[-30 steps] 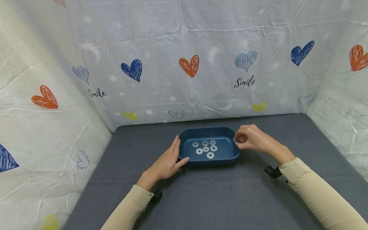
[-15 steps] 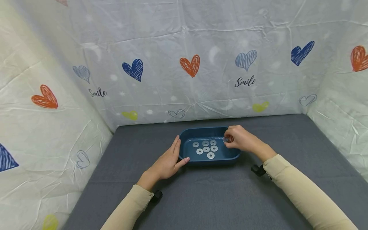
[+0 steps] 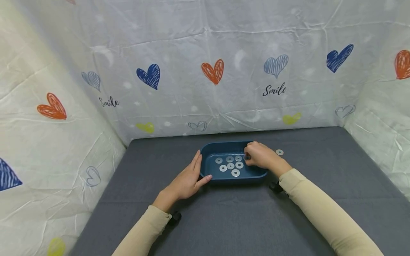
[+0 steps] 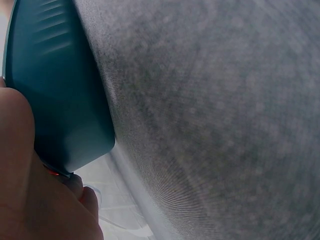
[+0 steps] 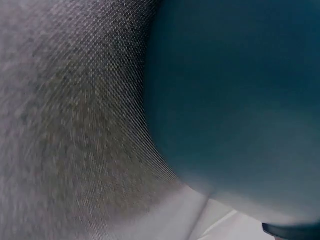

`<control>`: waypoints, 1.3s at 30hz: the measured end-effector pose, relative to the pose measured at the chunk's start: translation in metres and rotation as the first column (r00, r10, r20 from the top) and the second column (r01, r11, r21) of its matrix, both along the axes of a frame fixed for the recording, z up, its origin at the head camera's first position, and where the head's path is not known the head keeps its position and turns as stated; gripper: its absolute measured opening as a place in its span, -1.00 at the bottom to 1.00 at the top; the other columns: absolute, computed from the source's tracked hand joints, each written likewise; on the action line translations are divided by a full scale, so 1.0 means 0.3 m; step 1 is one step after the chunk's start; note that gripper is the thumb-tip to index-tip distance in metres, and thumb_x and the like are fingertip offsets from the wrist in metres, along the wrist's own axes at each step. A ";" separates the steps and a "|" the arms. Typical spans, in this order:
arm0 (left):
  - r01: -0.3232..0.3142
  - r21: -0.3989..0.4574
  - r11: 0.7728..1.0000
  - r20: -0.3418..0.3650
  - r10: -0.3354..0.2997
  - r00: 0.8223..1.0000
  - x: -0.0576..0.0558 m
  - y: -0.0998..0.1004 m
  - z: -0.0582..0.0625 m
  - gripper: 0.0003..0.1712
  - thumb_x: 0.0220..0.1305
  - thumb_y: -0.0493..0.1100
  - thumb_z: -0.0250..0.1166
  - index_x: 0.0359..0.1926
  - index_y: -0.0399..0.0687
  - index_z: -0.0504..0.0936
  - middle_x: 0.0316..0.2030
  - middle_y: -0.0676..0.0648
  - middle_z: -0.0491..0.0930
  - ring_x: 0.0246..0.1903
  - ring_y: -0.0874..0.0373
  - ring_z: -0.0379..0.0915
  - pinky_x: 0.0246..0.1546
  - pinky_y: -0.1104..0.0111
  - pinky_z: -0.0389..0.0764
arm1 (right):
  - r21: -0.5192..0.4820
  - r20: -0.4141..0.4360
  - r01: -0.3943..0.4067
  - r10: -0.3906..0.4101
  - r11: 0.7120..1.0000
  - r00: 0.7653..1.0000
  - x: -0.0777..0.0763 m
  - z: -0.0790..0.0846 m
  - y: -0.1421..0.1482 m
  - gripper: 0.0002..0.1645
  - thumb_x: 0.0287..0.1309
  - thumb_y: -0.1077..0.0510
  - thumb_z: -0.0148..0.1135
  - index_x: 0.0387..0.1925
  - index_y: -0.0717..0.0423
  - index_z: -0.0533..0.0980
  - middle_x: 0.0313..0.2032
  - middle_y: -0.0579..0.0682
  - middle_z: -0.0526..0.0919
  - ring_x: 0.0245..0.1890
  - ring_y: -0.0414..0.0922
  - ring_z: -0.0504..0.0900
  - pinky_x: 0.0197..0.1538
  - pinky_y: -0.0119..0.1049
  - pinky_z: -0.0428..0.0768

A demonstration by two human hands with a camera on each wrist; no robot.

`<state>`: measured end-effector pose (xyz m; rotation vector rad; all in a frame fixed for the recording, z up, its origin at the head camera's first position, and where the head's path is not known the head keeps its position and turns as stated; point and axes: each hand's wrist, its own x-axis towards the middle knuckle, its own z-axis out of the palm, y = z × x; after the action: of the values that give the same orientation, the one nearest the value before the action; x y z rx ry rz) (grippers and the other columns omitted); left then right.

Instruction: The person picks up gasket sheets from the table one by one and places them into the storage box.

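A blue rectangular tray [image 3: 217, 180] stands on the dark grey table, with several flat metal washers [image 3: 235, 173] lying spread over its floor. My left hand [image 3: 183, 182] rests against the tray's left end, fingers straight along the outer side and thumb on the near rim. In the left wrist view that hand [image 4: 30, 175] lies beside the tray's wall [image 4: 60, 90]. My right hand [image 3: 263, 156] is over the tray's right part and pinches a washer [image 3: 246, 158], low near the floor. The right wrist view shows mostly the tray's outer wall [image 5: 235, 110]; the fingers are hidden there.
Another washer [image 3: 279, 152] lies on the table [image 3: 243, 220] right of the tray, behind my right wrist. White cloth [image 3: 179, 103] printed with hearts hangs behind the table and on both sides.
My right hand has moved left from the tray's right rim, carrying the washer down into the tray. A washer right of the tray has come into sight. The left hand stays put.
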<state>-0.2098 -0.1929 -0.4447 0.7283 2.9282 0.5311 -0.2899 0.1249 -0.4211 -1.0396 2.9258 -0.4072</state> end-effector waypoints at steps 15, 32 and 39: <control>-0.001 0.006 1.000 -0.013 0.001 1.000 -0.007 0.008 0.000 0.15 0.47 0.52 -0.21 0.63 -0.23 -0.30 0.64 -0.17 -0.43 0.60 -0.07 -0.26 0.52 0.01 0.06 | 0.093 -0.084 0.052 -0.044 0.994 0.995 -0.004 -0.010 -0.011 -0.87 0.17 0.15 0.46 -0.42 0.07 0.65 -0.44 -0.07 0.56 -0.46 -0.13 0.47 -0.36 -0.20 0.51; -0.006 0.011 1.000 0.018 0.006 1.000 0.005 0.009 0.007 0.13 0.50 0.47 -0.12 0.62 -0.25 -0.30 0.63 -0.19 -0.43 0.60 -0.09 -0.25 0.52 0.00 0.06 | 0.013 -0.078 0.016 -0.015 1.000 0.997 0.068 0.032 0.061 -0.58 0.20 0.08 0.50 0.04 0.19 0.69 -0.02 0.10 0.65 -0.10 0.01 0.68 -0.11 -0.05 0.69; -0.005 0.009 1.000 0.010 0.005 1.000 -0.005 0.001 0.002 0.16 0.46 0.53 -0.20 0.63 -0.23 -0.31 0.63 -0.18 -0.43 0.60 -0.08 -0.26 0.52 0.00 0.05 | -0.118 -0.075 0.017 -0.026 0.993 0.997 0.109 0.064 0.133 -0.60 0.20 0.09 0.49 0.03 0.17 0.68 0.03 0.07 0.64 -0.02 0.06 0.67 -0.07 -0.01 0.66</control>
<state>-0.2112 -0.1927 -0.4441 0.7176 2.9211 0.5464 -0.2571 0.1648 -0.4019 -1.0600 3.0156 -0.5593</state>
